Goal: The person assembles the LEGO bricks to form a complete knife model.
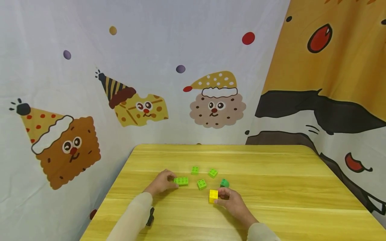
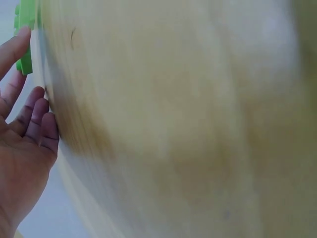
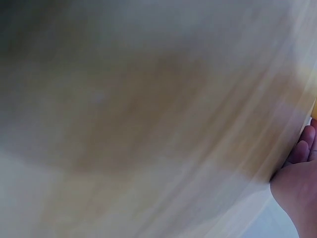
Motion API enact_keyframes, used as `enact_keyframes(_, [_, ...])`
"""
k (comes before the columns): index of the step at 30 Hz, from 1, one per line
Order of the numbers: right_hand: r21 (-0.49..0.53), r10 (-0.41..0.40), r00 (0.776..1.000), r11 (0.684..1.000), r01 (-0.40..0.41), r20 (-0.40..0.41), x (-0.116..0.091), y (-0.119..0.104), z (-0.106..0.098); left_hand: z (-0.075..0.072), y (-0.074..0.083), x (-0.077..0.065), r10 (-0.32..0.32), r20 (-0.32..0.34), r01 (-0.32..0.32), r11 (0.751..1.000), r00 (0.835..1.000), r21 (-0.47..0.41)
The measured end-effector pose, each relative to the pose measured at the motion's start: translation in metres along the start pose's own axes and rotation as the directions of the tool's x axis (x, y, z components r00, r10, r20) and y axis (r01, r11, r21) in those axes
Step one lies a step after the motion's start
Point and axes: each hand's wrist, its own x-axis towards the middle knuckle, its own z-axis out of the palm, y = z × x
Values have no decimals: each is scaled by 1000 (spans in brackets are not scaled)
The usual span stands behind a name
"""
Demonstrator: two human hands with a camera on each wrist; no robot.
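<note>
On the table, my left hand [image 1: 163, 182] has thumb and forefinger at the left end of a long light green toy brick [image 1: 181, 181], pinching it. The left wrist view shows the same green brick [image 2: 25, 37] between thumb and finger, with the other fingers curled near the tabletop. To the right, my right hand [image 1: 234, 202] grips a yellow toy brick [image 1: 213, 196] by its right side. Only a sliver of the yellow brick [image 3: 314, 110] shows at the edge of the right wrist view, so the fingertips are mostly hidden there.
Three small light green bricks, at the back [image 1: 195, 170], back right [image 1: 212, 173] and middle [image 1: 201, 184], lie between the hands. A darker green brick [image 1: 224, 183] sits just behind the right hand. A patterned cloth [image 1: 169, 40] hangs behind the wooden table [image 1: 271, 167].
</note>
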Motion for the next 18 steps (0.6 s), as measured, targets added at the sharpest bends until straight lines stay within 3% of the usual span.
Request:
enact_keyframes(6, [-19,-11,1000,1000,11,2,1,1,0,-1,1,-1,-67,-64,61,994,996,-92])
enact_keyframes(12, [-18,-22,1000,1000,22,6,1,-1,-1,-5,4,2,-82,-116,67,989,990,-132])
enact_keyframes(18, [-20,-8,1000,1000,8,18,1,-1,-3,-5,12,3,-92,-121,71,983,988,-169])
